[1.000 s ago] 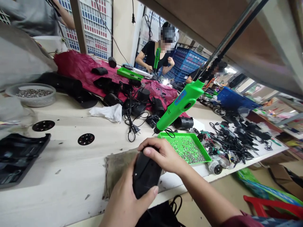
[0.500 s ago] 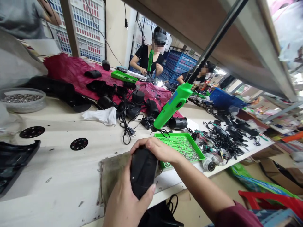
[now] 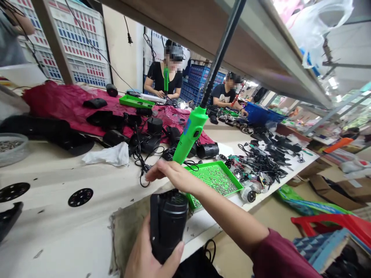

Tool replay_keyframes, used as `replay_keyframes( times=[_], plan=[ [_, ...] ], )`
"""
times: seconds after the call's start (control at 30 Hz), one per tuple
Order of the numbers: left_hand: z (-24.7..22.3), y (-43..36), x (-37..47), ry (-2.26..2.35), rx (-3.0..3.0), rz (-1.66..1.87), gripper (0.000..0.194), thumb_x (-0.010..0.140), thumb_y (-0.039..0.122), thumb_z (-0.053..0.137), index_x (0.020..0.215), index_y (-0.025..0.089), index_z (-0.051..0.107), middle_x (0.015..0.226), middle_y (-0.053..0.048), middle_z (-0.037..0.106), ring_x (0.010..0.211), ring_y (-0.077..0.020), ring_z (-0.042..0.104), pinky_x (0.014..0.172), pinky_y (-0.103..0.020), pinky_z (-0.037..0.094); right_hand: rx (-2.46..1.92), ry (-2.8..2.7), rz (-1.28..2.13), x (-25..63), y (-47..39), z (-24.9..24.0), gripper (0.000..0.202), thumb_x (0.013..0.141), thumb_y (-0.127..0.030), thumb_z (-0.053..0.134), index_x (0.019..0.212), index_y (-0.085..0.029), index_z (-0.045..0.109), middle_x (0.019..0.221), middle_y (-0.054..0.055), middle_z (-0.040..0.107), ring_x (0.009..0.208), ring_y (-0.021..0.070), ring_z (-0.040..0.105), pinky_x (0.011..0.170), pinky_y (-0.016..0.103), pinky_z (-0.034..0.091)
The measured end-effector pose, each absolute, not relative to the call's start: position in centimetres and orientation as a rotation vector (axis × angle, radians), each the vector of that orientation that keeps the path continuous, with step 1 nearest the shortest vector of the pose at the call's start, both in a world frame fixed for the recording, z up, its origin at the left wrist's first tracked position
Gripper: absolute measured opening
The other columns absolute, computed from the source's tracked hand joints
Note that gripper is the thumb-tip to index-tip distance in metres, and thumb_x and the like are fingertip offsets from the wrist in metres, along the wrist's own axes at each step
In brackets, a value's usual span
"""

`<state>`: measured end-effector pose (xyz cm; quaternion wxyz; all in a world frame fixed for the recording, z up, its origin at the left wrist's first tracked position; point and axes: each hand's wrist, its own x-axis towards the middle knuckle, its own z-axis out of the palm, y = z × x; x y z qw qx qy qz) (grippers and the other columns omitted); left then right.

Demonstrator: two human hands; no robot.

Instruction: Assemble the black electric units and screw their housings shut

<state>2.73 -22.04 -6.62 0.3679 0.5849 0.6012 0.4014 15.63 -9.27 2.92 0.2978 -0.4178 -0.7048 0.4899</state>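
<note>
Fingers of the left hand [image 3: 150, 256] wrap round the lower part of a black housing [image 3: 167, 222], gripping it upright over a worn cloth pad [image 3: 127, 227] at the near edge of the surface [image 3: 58, 235]; the palm is cut off by the bottom of the frame. The right hand [image 3: 174, 175] hovers just above the housing's top, at the tip of a green electric screwdriver [image 3: 189, 133] hanging from a black rod; its fingers are loosely curled and seem empty, though whether they touch the tool is hard to tell. Just right of it lies a green tray [image 3: 216, 179] of small screws. Farther out are tangled black cables [image 3: 269, 166], a white rag [image 3: 108, 155], black discs [image 3: 80, 196] and dark parts on a red sheet [image 3: 58, 102]. A bowl [image 3: 11, 148] is cropped at the left. Across the surface two people sit working, with stacked crates [image 3: 78, 50] behind and a shelf [image 3: 237, 42] overhead.
</note>
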Motion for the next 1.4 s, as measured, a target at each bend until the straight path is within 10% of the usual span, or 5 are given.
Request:
replay_keyframes(
  times=[0.23,0.57,0.87,1.17,1.4],
  plan=[
    [-7.5,-22.1,3.2,1.564,1.586,1.065,0.077,0.077,0.058,0.056,0.140,0.018,0.038,0.130,-0.022,0.059,0.115,-0.0400,0.059,0.090,-0.052,0.049,-0.943,-2.199,1.072,17.4,-14.0,3.7,0.080,0.088,-0.078,0.027,0.120,-0.015,0.065,0.119,0.013,0.068,0.111,0.0233,0.063,0.098,0.033,0.045],
    [-6.4,-22.4,4.2,1.610,1.589,1.152,0.080,0.080,0.055,0.060,0.145,0.015,0.036,0.138,-0.020,0.055,0.125,-0.0347,0.054,0.100,-0.044,0.045,-1.278,-2.056,0.882,16.1,-13.7,3.0,0.037,0.100,-0.027,0.039,0.092,-0.018,0.074,0.086,0.003,0.074,0.079,0.0152,0.067,0.075,0.024,0.047],
    [-5.5,-21.9,3.1,1.470,1.079,1.113,0.091,0.059,0.058,0.075,0.136,0.018,0.049,0.127,-0.018,0.063,0.117,-0.0411,0.057,0.102,-0.054,0.041,-0.979,-1.764,0.975,16.6,-13.7,2.0,0.062,0.095,-0.066,0.032,0.116,-0.017,0.065,0.114,0.010,0.070,0.113,0.0211,0.062,0.101,0.035,0.043],
    [-4.6,-19.6,-1.6,0.644,0.128,1.027,0.051,0.064,0.058,0.076,0.100,0.022,0.077,0.111,-0.012,0.073,0.098,-0.0296,0.070,0.088,-0.036,0.055,-1.057,-1.607,0.719,16.9,-14.5,0.7,0.028,0.098,-0.040,0.049,0.114,-0.021,0.061,0.115,0.008,0.064,0.111,0.0209,0.058,0.097,0.038,0.044],
    [-5.4,-19.2,-2.0,0.553,0.190,1.020,0.066,0.065,0.069,0.069,0.108,0.020,0.075,0.123,-0.017,0.066,0.109,-0.0334,0.066,0.096,-0.041,0.050,-0.981,-1.192,0.494,18.4,-12.4,1.2,0.039,0.092,-0.054,0.054,0.120,-0.026,0.051,0.125,0.009,0.051,0.119,0.0218,0.048,0.105,0.041,0.039]
  ],
)
